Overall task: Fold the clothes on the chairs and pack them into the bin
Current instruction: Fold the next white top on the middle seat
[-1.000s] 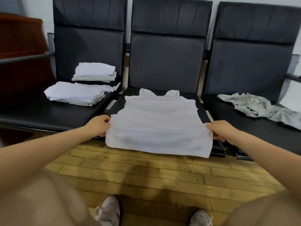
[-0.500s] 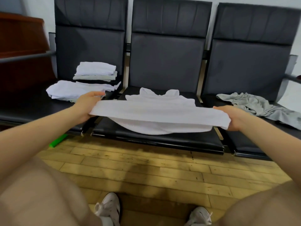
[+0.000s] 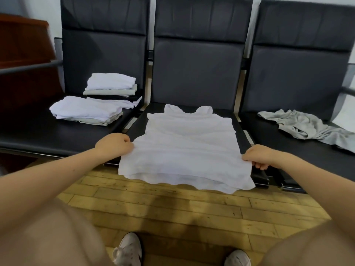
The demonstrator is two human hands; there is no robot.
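A: Shirt [image 3: 184, 150] flat on middle chair [image 3: 194, 73], hem hanging over the front edge. Why held so?

B: Left hand [image 3: 113, 145] at 9 o'clock and right hand [image 3: 258, 157] at 3, fingers curled, pinching the side edges (probably to keep it taut and square for folding).

A: Look?

B: White, thin, lightly rippled; collar at 12. Folded stacks [image 3: 96, 104] at 10, grey garment [image 3: 305, 127] at 2.

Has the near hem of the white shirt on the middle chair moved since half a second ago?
Yes. The white shirt hem, then lifted over the black middle chair seat, now hangs past the seat's front edge, gripped by the left hand and right hand.
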